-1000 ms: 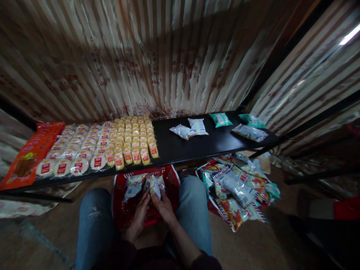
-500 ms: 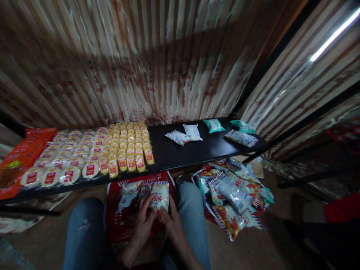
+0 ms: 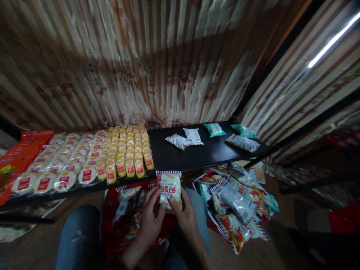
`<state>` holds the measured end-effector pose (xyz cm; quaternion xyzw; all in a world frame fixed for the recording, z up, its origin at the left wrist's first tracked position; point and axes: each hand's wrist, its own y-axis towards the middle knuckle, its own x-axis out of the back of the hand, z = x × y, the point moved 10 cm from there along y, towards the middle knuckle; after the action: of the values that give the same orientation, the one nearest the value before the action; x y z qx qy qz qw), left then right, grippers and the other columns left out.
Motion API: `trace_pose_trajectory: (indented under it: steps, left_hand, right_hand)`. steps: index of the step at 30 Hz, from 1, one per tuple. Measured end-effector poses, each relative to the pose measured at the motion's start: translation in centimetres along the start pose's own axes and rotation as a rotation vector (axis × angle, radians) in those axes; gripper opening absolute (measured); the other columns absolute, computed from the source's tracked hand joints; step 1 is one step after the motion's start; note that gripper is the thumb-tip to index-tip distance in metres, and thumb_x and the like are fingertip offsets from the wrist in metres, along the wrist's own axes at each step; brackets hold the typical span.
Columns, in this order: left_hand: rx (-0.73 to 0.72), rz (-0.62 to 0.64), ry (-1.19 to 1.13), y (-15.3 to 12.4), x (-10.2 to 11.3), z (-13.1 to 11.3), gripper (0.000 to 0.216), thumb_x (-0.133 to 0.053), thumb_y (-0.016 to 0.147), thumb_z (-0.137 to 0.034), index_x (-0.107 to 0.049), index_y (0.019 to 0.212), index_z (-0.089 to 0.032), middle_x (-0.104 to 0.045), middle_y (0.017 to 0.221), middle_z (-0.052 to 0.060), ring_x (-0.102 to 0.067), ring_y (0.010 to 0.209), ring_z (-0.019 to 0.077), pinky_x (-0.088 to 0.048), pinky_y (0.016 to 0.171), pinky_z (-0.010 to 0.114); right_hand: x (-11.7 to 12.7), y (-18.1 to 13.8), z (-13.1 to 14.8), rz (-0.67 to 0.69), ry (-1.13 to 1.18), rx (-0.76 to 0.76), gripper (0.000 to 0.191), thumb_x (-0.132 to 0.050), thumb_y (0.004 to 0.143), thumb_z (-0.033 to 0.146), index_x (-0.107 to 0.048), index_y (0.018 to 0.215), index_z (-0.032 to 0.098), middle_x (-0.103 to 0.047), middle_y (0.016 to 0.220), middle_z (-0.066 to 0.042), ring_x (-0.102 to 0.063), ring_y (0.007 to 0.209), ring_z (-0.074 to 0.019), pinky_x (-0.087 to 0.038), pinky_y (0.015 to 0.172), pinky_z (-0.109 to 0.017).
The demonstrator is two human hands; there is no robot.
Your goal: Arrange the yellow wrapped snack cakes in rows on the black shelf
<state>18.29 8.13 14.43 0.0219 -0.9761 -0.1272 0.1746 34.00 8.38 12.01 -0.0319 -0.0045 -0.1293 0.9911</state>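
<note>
Between my two hands is a snack bag (image 3: pixel 170 183), white with red print and a striped top edge. My left hand (image 3: pixel 152 213) grips its left side, and my right hand (image 3: pixel 184 212) its right side with the thumb across the front. The bag is held up near the front edge of the black shelf (image 3: pixel 180 159). Below, between my knees, a red basket (image 3: pixel 108 228) holds several more snack bags (image 3: pixel 126 198), partly hidden by my hands and forearms.
On the shelf's left stand orange packets (image 3: pixel 24 153), round white wrapped cakes (image 3: pixel 66 180) and rows of small yellow cakes (image 3: pixel 131 167). White bags (image 3: pixel 192 136) and green bags (image 3: pixel 215 129) lie farther right. A heap of snack bags (image 3: pixel 236 202) fills a container by my right knee.
Both hands have lifted the snack bag up out of the basket and slightly to the right, toward the shelf edge. The view has shifted a little.
</note>
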Motion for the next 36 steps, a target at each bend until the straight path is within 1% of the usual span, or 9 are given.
trace_pose_trajectory:
  steps: [4, 6, 13, 18, 21, 26, 30, 34, 36]
  left_hand:
    - [-0.058, 0.034, 0.003, 1.7, -0.5, -1.8, 0.037, -0.045, 0.09, -0.028, -0.058, 0.125, -0.022, -0.053, 0.133, 0.011, -0.047, 0.126, 0.0216, -0.04, 0.107, 0.042]
    - [-0.055, 0.053, 0.007, 2.6, -0.9, -2.3, 0.038, -0.043, 0.091, -0.029, -0.058, 0.125, -0.022, -0.052, 0.136, 0.01, -0.047, 0.128, 0.0215, -0.037, 0.109, 0.041]
    - [0.041, 0.056, 0.012, 5.2, -2.8, -1.4, 0.041, -0.04, 0.09, -0.027, -0.056, 0.128, -0.022, -0.044, 0.144, 0.007, -0.041, 0.133, 0.0216, -0.033, 0.113, 0.039]
    - [0.139, 0.107, 0.042, 6.4, -4.2, -0.3, 0.048, -0.04, 0.09, -0.028, -0.048, 0.137, -0.018, -0.036, 0.151, 0.008, -0.035, 0.138, 0.0228, -0.027, 0.117, 0.039]
    - [0.178, 0.119, 0.032, 7.4, -4.6, -0.1, 0.051, -0.041, 0.089, -0.029, -0.045, 0.139, -0.017, -0.031, 0.154, 0.009, -0.031, 0.14, 0.0234, -0.025, 0.117, 0.039]
    - [0.171, 0.062, 0.03, 9.7, -4.6, -0.2, 0.051, -0.041, 0.089, -0.028, -0.043, 0.139, -0.016, -0.024, 0.156, 0.01, -0.026, 0.142, 0.0225, -0.023, 0.117, 0.039]
    - [0.163, 0.026, 0.025, 11.7, -4.5, -0.2, 0.05, -0.04, 0.089, -0.03, -0.043, 0.137, -0.015, -0.025, 0.156, 0.012, -0.027, 0.142, 0.0226, -0.023, 0.117, 0.039]
    - [0.173, -0.004, 0.052, 13.8, -4.2, -0.1, 0.05, -0.041, 0.089, -0.03, -0.043, 0.136, -0.014, -0.026, 0.154, 0.014, -0.028, 0.141, 0.0236, -0.023, 0.117, 0.04]
    - [0.174, -0.036, 0.074, 14.9, -3.7, -0.3, 0.047, -0.041, 0.088, -0.029, -0.046, 0.133, -0.015, -0.032, 0.15, 0.014, -0.033, 0.138, 0.0237, -0.024, 0.116, 0.039]
  right_hand:
    - [1.1, 2.4, 2.0, -0.024, -0.053, 0.075, 0.062, -0.059, 0.078, 0.054, -0.05, 0.129, 0.019, -0.063, 0.126, -0.011, -0.062, 0.109, -0.0272, -0.053, 0.089, -0.039]
    - [1.2, 3.5, 2.4, -0.024, -0.041, 0.068, 0.057, -0.057, 0.08, 0.052, -0.05, 0.129, 0.024, -0.062, 0.127, -0.008, -0.061, 0.11, -0.026, -0.052, 0.091, -0.039]
    - [1.1, 6.4, 1.9, -0.05, -0.04, 0.009, 0.051, -0.052, 0.081, 0.054, -0.052, 0.126, 0.03, -0.065, 0.119, -0.005, -0.063, 0.103, -0.025, -0.052, 0.086, -0.038]
    - [1.0, 8.9, 1.8, -0.041, -0.04, 0.042, 0.058, -0.057, 0.079, 0.054, -0.051, 0.127, 0.022, -0.063, 0.123, -0.009, -0.062, 0.105, -0.0256, -0.052, 0.088, -0.038]
    - [0.8, 10.6, 1.7, -0.027, -0.031, 0.042, 0.062, -0.06, 0.077, 0.054, -0.052, 0.126, 0.017, -0.064, 0.12, -0.011, -0.062, 0.102, -0.0258, -0.052, 0.088, -0.039]
    - [-0.3, 13.4, 2.5, 0.002, 0.026, 0.058, 0.065, -0.064, 0.074, 0.054, -0.053, 0.125, 0.016, -0.066, 0.115, -0.011, -0.064, 0.098, -0.0262, -0.054, 0.082, -0.038]
    - [-1.0, 15.5, 3.2, 0.004, 0.052, 0.064, 0.07, -0.066, 0.071, 0.054, -0.049, 0.128, 0.016, -0.069, 0.105, -0.01, -0.067, 0.087, -0.0249, -0.056, 0.074, -0.036]
    - [-1.8, 17.2, 3.9, 0.01, 0.007, 0.1, 0.061, -0.065, 0.072, 0.051, -0.054, 0.121, 0.017, -0.07, 0.101, -0.008, -0.067, 0.085, -0.0235, -0.055, 0.073, -0.034]
    - [-2.4, 17.9, 4.5, 0.017, -0.007, 0.124, 0.053, -0.065, 0.072, 0.048, -0.057, 0.115, 0.018, -0.07, 0.103, -0.007, -0.066, 0.088, -0.0225, -0.054, 0.076, -0.033]
